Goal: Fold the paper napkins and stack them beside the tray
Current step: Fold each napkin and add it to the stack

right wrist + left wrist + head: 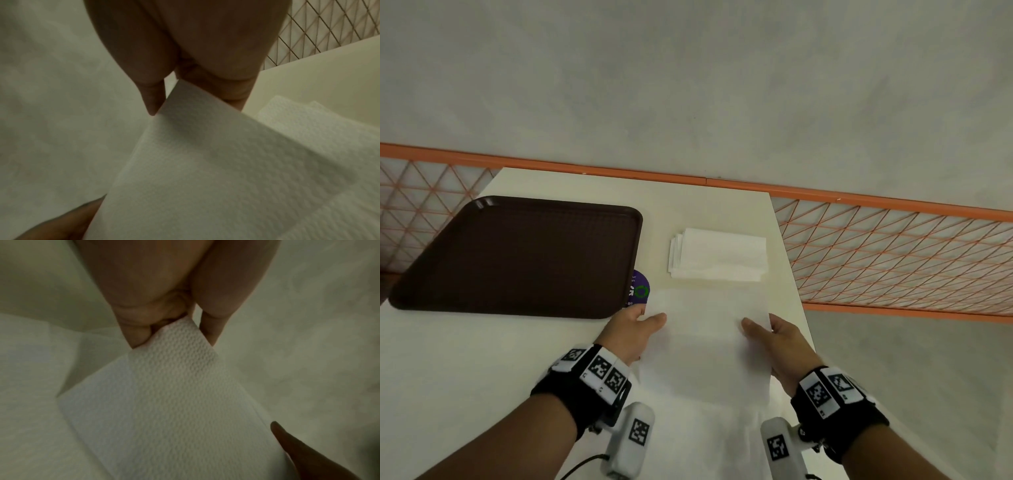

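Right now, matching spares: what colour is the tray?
Dark brown tray; head view shows it best.

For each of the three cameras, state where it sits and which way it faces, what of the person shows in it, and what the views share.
Head: worn on the head, looks forward and down at the table, brown tray and folded stack; both forearms show.
Left wrist: looks along the left hand, which pinches a corner of the napkin.
Right wrist: looks along the right hand, which pinches another corner of the napkin.
Shared: the held napkin shows in all three; the folded stack shows in the head and right wrist views.
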Action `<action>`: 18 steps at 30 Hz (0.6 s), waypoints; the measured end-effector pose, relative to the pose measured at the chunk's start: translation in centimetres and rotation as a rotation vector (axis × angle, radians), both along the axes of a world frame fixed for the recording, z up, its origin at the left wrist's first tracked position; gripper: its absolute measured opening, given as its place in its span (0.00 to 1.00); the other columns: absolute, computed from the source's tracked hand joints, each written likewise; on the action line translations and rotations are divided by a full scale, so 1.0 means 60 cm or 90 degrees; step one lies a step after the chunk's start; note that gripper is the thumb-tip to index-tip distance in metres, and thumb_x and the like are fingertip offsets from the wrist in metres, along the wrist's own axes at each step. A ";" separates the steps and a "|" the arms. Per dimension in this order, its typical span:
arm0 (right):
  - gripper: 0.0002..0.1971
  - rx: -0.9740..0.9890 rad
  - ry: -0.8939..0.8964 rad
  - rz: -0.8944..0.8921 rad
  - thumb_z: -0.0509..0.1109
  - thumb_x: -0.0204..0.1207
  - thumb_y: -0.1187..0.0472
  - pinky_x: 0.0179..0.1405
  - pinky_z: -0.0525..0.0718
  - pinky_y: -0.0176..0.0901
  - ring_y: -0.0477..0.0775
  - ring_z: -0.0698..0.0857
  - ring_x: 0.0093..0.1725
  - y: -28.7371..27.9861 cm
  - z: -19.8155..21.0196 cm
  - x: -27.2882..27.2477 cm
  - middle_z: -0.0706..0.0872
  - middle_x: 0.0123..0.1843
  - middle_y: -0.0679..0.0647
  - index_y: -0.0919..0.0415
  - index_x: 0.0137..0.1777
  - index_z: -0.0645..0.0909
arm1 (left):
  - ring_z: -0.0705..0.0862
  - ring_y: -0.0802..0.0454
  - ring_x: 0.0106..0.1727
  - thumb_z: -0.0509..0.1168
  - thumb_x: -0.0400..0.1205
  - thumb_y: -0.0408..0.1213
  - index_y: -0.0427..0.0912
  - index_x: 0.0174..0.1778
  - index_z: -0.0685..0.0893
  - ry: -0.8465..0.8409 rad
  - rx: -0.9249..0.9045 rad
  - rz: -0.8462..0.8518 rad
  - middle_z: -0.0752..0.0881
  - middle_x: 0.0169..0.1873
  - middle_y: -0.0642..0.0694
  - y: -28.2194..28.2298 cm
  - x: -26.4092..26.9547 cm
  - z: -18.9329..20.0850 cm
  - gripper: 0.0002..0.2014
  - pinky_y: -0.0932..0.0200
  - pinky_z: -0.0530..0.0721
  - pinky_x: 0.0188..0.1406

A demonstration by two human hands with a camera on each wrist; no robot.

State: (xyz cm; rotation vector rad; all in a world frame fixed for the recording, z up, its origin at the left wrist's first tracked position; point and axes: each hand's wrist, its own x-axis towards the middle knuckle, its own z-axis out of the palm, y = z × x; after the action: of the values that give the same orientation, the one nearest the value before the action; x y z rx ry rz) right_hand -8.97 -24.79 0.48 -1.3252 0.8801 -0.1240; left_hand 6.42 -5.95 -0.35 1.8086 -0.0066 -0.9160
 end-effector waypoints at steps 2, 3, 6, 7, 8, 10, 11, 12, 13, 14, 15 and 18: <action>0.19 -0.036 0.020 -0.005 0.76 0.74 0.56 0.47 0.90 0.56 0.60 0.91 0.46 -0.001 0.002 0.000 0.91 0.50 0.60 0.58 0.64 0.80 | 0.83 0.45 0.61 0.69 0.79 0.47 0.45 0.69 0.79 -0.066 0.042 0.016 0.83 0.63 0.46 -0.004 0.002 0.012 0.22 0.48 0.81 0.62; 0.22 -0.055 0.026 0.002 0.77 0.73 0.56 0.49 0.90 0.58 0.59 0.91 0.47 -0.002 0.005 0.000 0.91 0.50 0.60 0.55 0.66 0.77 | 0.82 0.46 0.62 0.69 0.79 0.49 0.47 0.69 0.79 -0.089 0.035 0.033 0.82 0.63 0.47 -0.004 0.004 0.019 0.23 0.47 0.81 0.64; 0.34 -0.085 -0.015 0.039 0.80 0.70 0.60 0.52 0.89 0.57 0.58 0.91 0.48 -0.004 0.019 -0.007 0.91 0.50 0.60 0.38 0.70 0.67 | 0.83 0.48 0.62 0.72 0.66 0.61 0.58 0.69 0.78 -0.107 -0.034 0.061 0.82 0.64 0.50 0.001 0.011 0.027 0.34 0.42 0.80 0.67; 0.35 -0.088 -0.038 0.053 0.80 0.70 0.63 0.52 0.89 0.57 0.59 0.91 0.48 -0.006 0.024 -0.010 0.91 0.49 0.61 0.37 0.70 0.68 | 0.83 0.48 0.63 0.74 0.60 0.63 0.61 0.68 0.77 -0.087 -0.076 0.064 0.82 0.64 0.49 0.003 0.014 0.026 0.38 0.42 0.80 0.67; 0.32 -0.090 -0.060 0.063 0.79 0.70 0.66 0.52 0.89 0.55 0.59 0.91 0.47 -0.007 0.031 -0.012 0.91 0.48 0.61 0.39 0.68 0.72 | 0.84 0.48 0.63 0.76 0.57 0.62 0.62 0.68 0.77 -0.068 -0.123 0.052 0.83 0.63 0.47 0.006 0.016 0.026 0.40 0.42 0.79 0.68; 0.25 -0.118 -0.087 0.070 0.78 0.70 0.70 0.48 0.89 0.48 0.54 0.90 0.44 -0.009 0.040 -0.013 0.91 0.47 0.59 0.47 0.62 0.82 | 0.85 0.47 0.61 0.80 0.59 0.52 0.61 0.63 0.81 -0.049 -0.183 -0.031 0.86 0.60 0.45 0.009 0.013 0.037 0.34 0.44 0.80 0.67; 0.21 -0.144 -0.091 0.066 0.78 0.70 0.71 0.45 0.88 0.44 0.51 0.89 0.43 -0.011 0.042 -0.013 0.90 0.47 0.57 0.50 0.59 0.85 | 0.86 0.48 0.61 0.81 0.63 0.46 0.60 0.60 0.83 -0.061 -0.181 -0.076 0.87 0.59 0.45 0.010 0.013 0.041 0.28 0.45 0.81 0.67; 0.17 -0.166 -0.090 0.056 0.78 0.70 0.71 0.43 0.87 0.41 0.48 0.88 0.41 -0.012 0.044 -0.012 0.90 0.47 0.55 0.52 0.55 0.86 | 0.86 0.49 0.59 0.80 0.68 0.40 0.59 0.57 0.84 -0.095 -0.156 -0.115 0.87 0.59 0.46 0.010 0.012 0.043 0.23 0.48 0.81 0.66; 0.15 -0.178 -0.095 0.046 0.78 0.70 0.71 0.42 0.86 0.38 0.46 0.87 0.40 -0.013 0.045 -0.012 0.90 0.46 0.53 0.54 0.53 0.87 | 0.85 0.53 0.57 0.78 0.72 0.37 0.58 0.55 0.84 -0.137 -0.123 -0.138 0.87 0.57 0.49 0.009 0.011 0.045 0.19 0.53 0.82 0.63; 0.13 -0.185 -0.099 0.037 0.78 0.69 0.71 0.42 0.85 0.39 0.45 0.86 0.39 -0.013 0.046 -0.012 0.90 0.44 0.51 0.55 0.51 0.87 | 0.85 0.55 0.53 0.76 0.74 0.35 0.57 0.54 0.85 -0.187 -0.088 -0.145 0.87 0.54 0.51 0.008 0.010 0.047 0.16 0.58 0.83 0.58; 0.12 -0.193 -0.101 0.031 0.78 0.69 0.70 0.42 0.85 0.40 0.46 0.86 0.38 -0.013 0.046 -0.013 0.89 0.43 0.50 0.55 0.49 0.87 | 0.84 0.57 0.47 0.74 0.76 0.36 0.57 0.52 0.85 -0.234 -0.060 -0.142 0.86 0.50 0.52 0.006 0.007 0.050 0.13 0.62 0.82 0.51; 0.09 -0.224 -0.087 0.014 0.79 0.69 0.69 0.40 0.84 0.44 0.49 0.85 0.37 -0.014 0.044 -0.016 0.89 0.39 0.50 0.56 0.44 0.88 | 0.77 0.56 0.35 0.71 0.79 0.39 0.52 0.49 0.87 -0.306 -0.035 -0.125 0.81 0.34 0.52 0.003 0.000 0.053 0.06 0.66 0.78 0.36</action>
State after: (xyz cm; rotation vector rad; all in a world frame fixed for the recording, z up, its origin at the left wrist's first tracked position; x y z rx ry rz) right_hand -9.95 -25.63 3.13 -1.6313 0.7486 -0.3618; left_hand 6.44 -5.76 2.82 1.9597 -0.5140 -0.5864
